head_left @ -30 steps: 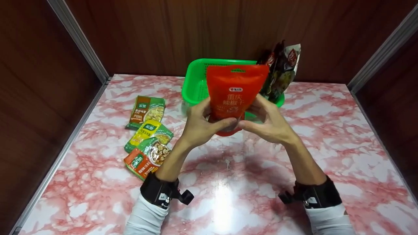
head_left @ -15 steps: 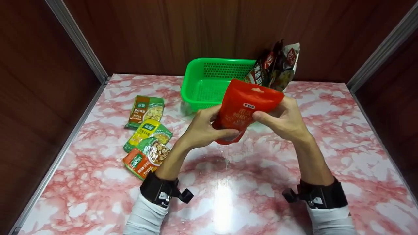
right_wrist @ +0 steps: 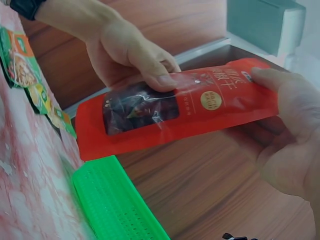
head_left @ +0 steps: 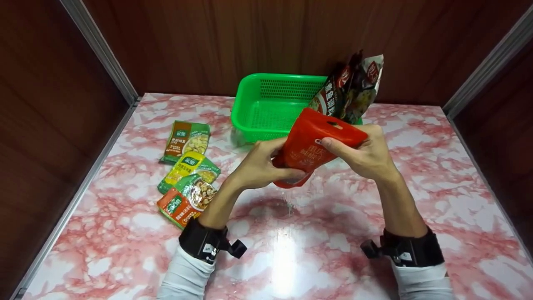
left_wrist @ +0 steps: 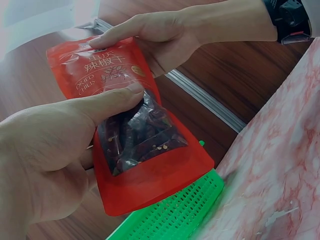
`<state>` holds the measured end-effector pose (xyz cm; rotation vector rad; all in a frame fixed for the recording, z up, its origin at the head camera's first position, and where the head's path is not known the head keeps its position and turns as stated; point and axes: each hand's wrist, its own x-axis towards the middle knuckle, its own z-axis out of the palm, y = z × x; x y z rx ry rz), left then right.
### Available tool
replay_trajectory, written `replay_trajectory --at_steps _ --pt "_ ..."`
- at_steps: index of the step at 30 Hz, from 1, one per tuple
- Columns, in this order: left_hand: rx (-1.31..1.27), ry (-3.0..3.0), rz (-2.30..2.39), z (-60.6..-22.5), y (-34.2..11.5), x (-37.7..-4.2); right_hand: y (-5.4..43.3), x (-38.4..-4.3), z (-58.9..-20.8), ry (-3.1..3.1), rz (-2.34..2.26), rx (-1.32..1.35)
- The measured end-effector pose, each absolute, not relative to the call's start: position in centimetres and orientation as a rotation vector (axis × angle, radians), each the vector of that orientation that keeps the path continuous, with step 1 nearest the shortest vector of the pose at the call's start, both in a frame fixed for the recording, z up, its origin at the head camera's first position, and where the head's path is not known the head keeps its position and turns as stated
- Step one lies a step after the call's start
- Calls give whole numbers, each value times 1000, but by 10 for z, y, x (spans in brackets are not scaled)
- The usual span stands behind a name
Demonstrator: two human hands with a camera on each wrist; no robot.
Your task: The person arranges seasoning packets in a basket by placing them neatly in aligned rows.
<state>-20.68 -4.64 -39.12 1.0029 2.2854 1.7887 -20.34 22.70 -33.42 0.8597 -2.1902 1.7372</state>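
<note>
Both hands hold a red pouch of dried chilis [head_left: 308, 146] above the table, in front of the basket. Low on the pouch, my left hand [head_left: 262, 164] grips it with the thumb across the front, by the clear window [left_wrist: 140, 135] where dark chilis show. My right hand [head_left: 362, 154] pinches the upper part, thumb on the front near the small white label and fingers behind. The pouch tilts, its top with the hang hole leaning to the right in the head view. In the right wrist view, the left thumb presses beside the window.
Behind the pouch stands a green plastic basket [head_left: 250, 121], with dark seasoning packets [head_left: 354, 91] upright at its right end. On the left of the marbled table [head_left: 437, 175] lie a brown-green packet [head_left: 187, 141], a yellow-green packet [head_left: 187, 168] and a red-green packet [head_left: 183, 204], partly overlapping. Wooden panels enclose the table.
The pouch has come down and tipped to the right. My right hand has shifted from its lower side to its upper part; my left hand keeps its grip low down.
</note>
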Motion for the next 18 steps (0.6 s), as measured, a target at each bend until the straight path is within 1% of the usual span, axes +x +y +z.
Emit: replay_trajectory --at_steps 6,18 --pt "965 2316 1742 -391 -48 -208 230 -206 -335 -2195 1647 904" --pt "967 2281 1739 -394 -48 -210 231 -207 -335 -2183 1674 923"
